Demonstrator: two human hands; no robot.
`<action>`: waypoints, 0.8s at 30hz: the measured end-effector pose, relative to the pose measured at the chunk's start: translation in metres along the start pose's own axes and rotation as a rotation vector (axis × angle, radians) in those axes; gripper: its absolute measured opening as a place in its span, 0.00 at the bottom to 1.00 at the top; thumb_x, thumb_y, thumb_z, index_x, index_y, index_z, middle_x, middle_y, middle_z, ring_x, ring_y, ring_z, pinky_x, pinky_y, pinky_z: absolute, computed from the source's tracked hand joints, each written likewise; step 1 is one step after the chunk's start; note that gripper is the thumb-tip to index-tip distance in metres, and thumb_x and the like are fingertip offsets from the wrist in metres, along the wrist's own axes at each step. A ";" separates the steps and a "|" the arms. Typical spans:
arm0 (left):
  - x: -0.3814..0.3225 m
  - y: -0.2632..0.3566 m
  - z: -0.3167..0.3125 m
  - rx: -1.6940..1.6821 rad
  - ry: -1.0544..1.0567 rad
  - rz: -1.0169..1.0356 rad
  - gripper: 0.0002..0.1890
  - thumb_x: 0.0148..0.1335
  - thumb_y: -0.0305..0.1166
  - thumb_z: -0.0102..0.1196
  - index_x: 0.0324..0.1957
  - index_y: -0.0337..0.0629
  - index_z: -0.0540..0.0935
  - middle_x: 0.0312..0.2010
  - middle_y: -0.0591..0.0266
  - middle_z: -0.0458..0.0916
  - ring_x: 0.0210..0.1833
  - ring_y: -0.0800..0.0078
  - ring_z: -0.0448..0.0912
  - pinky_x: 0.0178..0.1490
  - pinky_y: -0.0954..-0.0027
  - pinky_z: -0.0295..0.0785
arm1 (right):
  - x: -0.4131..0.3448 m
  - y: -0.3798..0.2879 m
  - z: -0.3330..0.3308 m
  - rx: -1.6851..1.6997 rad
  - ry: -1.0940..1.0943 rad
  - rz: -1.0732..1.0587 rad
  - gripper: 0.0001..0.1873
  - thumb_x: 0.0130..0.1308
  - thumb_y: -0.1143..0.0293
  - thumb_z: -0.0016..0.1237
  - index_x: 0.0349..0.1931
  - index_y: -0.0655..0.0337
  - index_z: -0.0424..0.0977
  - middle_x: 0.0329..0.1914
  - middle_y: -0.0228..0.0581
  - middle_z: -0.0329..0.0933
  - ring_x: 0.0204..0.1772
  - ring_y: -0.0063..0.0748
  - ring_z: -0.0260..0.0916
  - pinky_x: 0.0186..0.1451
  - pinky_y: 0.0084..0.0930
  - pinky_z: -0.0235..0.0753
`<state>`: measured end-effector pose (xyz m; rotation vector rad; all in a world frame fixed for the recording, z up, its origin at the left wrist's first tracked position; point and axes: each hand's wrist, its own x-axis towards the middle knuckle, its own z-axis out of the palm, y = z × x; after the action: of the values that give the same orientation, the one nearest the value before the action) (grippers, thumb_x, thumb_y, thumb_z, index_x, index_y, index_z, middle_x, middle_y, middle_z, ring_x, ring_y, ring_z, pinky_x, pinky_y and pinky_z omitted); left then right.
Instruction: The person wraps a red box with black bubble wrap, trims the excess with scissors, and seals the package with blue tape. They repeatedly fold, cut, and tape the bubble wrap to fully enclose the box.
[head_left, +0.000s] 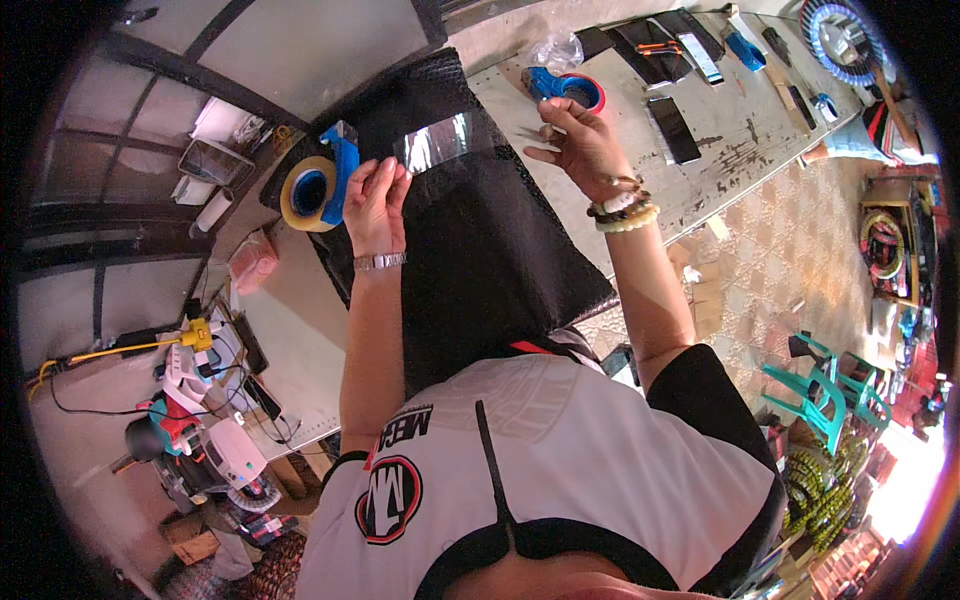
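My left hand, with a metal watch on its wrist, pinches the near left end of a clear tape strip. Light glares off the strip, which lies over a large package in black plastic wrap. Left of this hand a blue tape dispenser carries a wide roll of clear tape. My right hand, wearing bead bracelets, hovers past the package's right edge, fingers apart and apparently holding nothing. Just beyond its fingertips lies a second blue dispenser with a red-rimmed roll; contact cannot be told.
On the worn table are a dark phone, a lit phone, an orange-handled tool and crumpled clear plastic. Left are a pink bundle and a yellow plug with cords. Another person is far right, near green chairs.
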<state>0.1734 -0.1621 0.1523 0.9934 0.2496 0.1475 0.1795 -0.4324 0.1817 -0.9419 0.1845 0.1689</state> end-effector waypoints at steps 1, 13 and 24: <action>-0.001 -0.002 -0.002 0.032 0.024 0.019 0.14 0.58 0.21 0.63 0.45 0.36 0.75 0.36 0.59 0.82 0.38 0.73 0.82 0.45 0.70 0.84 | 0.008 0.008 -0.007 -0.068 0.070 0.021 0.05 0.66 0.66 0.55 0.39 0.52 0.75 0.33 0.23 0.75 0.34 0.19 0.73 0.48 0.39 0.82; -0.012 -0.035 -0.023 0.840 0.086 0.509 0.20 0.51 0.15 0.66 0.45 0.35 0.76 0.37 0.60 0.77 0.36 0.76 0.77 0.40 0.71 0.84 | 0.079 0.110 -0.066 -0.633 0.227 -0.025 0.15 0.57 0.64 0.63 0.38 0.65 0.78 0.32 0.33 0.80 0.26 0.19 0.73 0.24 0.18 0.73; -0.020 -0.038 -0.044 1.484 0.032 0.663 0.14 0.49 0.23 0.66 0.38 0.44 0.79 0.37 0.59 0.79 0.42 0.63 0.77 0.47 0.62 0.74 | 0.079 0.178 -0.065 -1.167 0.257 -0.193 0.26 0.57 0.56 0.60 0.51 0.63 0.74 0.39 0.51 0.81 0.36 0.43 0.80 0.41 0.34 0.78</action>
<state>0.1420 -0.1514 0.1001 2.5381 0.0014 0.6330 0.2110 -0.3778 -0.0137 -2.1382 0.2294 -0.0479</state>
